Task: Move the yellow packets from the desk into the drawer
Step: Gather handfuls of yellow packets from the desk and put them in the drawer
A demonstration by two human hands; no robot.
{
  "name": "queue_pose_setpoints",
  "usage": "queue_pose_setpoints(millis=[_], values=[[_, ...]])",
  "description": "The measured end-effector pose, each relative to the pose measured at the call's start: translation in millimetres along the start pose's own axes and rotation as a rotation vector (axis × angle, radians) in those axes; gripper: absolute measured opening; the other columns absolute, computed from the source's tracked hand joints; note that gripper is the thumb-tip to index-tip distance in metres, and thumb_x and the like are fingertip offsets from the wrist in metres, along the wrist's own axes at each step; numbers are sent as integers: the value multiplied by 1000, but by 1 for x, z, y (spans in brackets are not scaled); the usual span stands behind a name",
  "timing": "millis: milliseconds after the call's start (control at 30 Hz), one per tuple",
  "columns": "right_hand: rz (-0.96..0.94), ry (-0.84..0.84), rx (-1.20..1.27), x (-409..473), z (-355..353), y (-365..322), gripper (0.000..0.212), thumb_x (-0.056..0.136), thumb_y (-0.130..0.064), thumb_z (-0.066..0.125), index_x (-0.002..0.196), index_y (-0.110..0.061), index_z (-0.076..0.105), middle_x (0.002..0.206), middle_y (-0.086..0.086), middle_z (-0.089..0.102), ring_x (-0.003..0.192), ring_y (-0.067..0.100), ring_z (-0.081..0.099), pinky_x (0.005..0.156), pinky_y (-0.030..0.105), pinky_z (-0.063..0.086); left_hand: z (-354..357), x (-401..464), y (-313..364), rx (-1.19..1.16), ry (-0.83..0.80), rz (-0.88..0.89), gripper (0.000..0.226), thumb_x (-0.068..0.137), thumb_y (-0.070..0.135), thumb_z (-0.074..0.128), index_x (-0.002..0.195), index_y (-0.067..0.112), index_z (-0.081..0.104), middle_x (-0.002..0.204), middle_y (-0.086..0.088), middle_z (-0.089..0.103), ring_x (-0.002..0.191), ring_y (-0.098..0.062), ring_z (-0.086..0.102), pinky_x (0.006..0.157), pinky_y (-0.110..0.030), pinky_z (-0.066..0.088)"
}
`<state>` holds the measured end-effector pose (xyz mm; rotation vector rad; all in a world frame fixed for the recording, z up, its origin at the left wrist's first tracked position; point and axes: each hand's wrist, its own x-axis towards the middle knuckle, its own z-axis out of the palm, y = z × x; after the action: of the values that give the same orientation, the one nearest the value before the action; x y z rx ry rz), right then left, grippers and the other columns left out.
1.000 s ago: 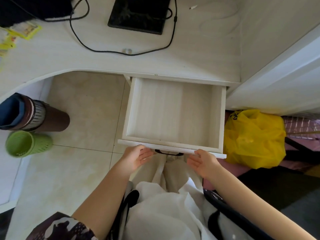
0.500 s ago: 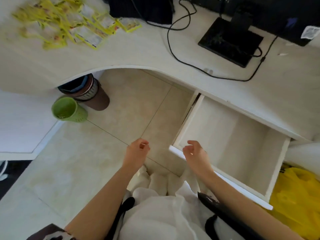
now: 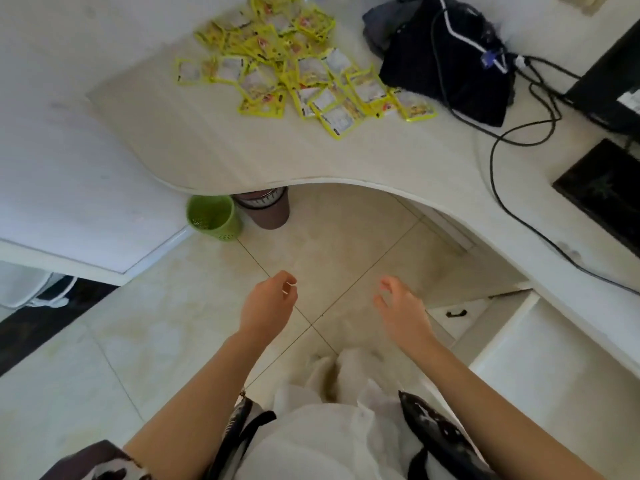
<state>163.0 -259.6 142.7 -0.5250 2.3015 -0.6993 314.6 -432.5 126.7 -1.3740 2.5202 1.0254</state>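
Several yellow packets (image 3: 291,67) lie scattered in a loose heap on the pale desk (image 3: 242,147), far from both hands. The open drawer (image 3: 554,362) shows at the lower right, pale wood and bare inside. My left hand (image 3: 268,303) hovers over the floor tiles with fingers loosely curled, holding nothing. My right hand (image 3: 401,306) hovers beside it, fingers relaxed and spread, also holding nothing, just left of the drawer.
A black bag (image 3: 450,57) with cables sits right of the packets. A black monitor base (image 3: 602,188) stands at the right with a cable (image 3: 498,188) trailing across the desk. A green bin (image 3: 213,216) and a brown bin (image 3: 266,209) stand under the desk edge.
Both hands have left the drawer front and lifted over the floor. The view has swung left, bringing the packets into full view and pushing the drawer to the lower right.
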Motion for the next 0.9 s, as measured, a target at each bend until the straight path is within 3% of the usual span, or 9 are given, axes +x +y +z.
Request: queue_pose_setpoints(millis=[167,267,500,900], values=[[-62,-2,-7,67,-4,-47,41,96,-24,50,135,-13,47,137,2,53,122,17,51,94,24,37,-28,55,0,-12,34,-35,21,95,27,51,112,22,62,95,6,65,88,-14,60,75,-30,50],[-92,-9,-22,112,-14,-74,42,96,-23,51,135,-12,46,139,4,53,124,19,50,92,21,33,-44,94,9,-9,71,-43,22,96,26,50,113,21,62,93,9,61,85,-11,57,72,-24,44],[-219,-31,-117,219,-50,-127,36,93,-24,54,127,-12,52,122,4,60,115,22,56,93,32,44,-73,181,41,-59,137,-93,22,95,24,52,112,19,64,96,7,66,88,-13,62,77,-29,52],[-329,-119,-508,351,-84,-167,40,96,-23,48,136,-15,44,138,7,43,123,29,42,94,39,46,-94,321,103,-32,65,-33,21,93,26,53,110,20,64,99,8,66,95,-16,63,77,-31,51]])
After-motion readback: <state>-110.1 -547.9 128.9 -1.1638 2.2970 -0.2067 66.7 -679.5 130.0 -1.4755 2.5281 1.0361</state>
